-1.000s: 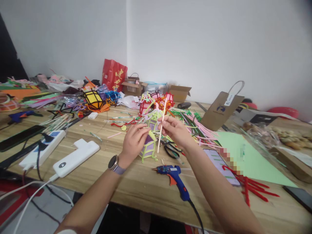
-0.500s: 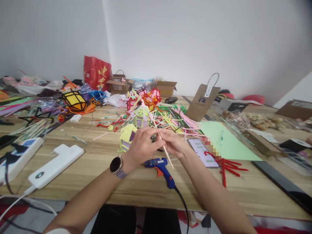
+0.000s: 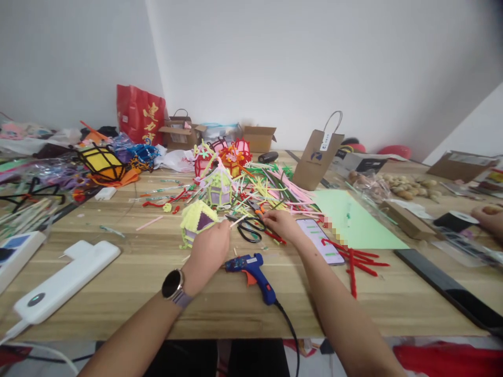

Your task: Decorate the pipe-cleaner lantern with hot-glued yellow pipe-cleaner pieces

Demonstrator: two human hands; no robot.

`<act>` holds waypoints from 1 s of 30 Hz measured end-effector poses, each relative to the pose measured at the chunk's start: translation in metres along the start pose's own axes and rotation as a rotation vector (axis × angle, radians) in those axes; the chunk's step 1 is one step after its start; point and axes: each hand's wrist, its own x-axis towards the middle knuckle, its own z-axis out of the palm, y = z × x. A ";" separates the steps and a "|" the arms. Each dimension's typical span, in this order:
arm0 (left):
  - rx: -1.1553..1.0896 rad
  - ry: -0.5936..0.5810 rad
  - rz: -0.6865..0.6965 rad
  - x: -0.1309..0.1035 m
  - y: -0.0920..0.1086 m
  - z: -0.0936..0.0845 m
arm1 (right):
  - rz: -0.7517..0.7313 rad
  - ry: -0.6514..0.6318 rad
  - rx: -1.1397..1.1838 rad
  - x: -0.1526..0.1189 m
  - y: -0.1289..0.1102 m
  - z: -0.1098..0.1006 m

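My left hand (image 3: 212,243), with a watch at the wrist, is closed around a thin pale stick (image 3: 238,221) whose end sticks out to the right. Beside that hand stands a small yellow-and-purple pipe-cleaner house (image 3: 197,219). My right hand (image 3: 282,225) reaches low over the table, its fingers drawn together. Its fingertips are at an orange-handled tool (image 3: 258,210); whether they grip it I cannot tell. Black-handled scissors (image 3: 250,230) lie between my hands. Nearer to me rests a blue hot glue gun (image 3: 253,269) with an orange trigger.
Loose pipe cleaners (image 3: 275,186) and small lanterns (image 3: 231,154) are heaped behind my hands. At right lie a phone (image 3: 319,241), red pipe cleaners (image 3: 361,262) and a green sheet (image 3: 361,222). A white power bank (image 3: 74,280) lies left. Another person's hand (image 3: 489,217) shows at the right edge.
My hands have come apart; both were at the stick, and now it stays in the left. The right hand has lowered to the tools. The scissors show now. The view has shifted right.
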 end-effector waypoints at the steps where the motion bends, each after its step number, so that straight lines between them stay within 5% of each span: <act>1: 0.012 -0.039 -0.055 0.001 -0.003 0.001 | -0.013 -0.029 -0.025 0.000 -0.002 0.004; 8: 0.028 -0.169 -0.189 0.005 -0.018 0.006 | -0.031 -0.090 -0.144 0.002 -0.005 0.018; 13: -0.020 -0.145 -0.244 0.008 -0.022 0.003 | -0.050 -0.107 -0.150 0.003 -0.011 0.020; 18: -0.449 0.004 -0.193 0.011 -0.023 0.005 | -0.017 -0.098 -0.244 0.027 -0.025 0.023; 24: -0.835 -0.055 -0.293 0.013 -0.025 0.008 | 0.071 -0.162 -0.339 0.061 -0.037 0.046; 30: -1.245 -0.107 -0.474 0.018 -0.027 0.008 | -0.056 0.044 -0.273 0.049 -0.039 0.028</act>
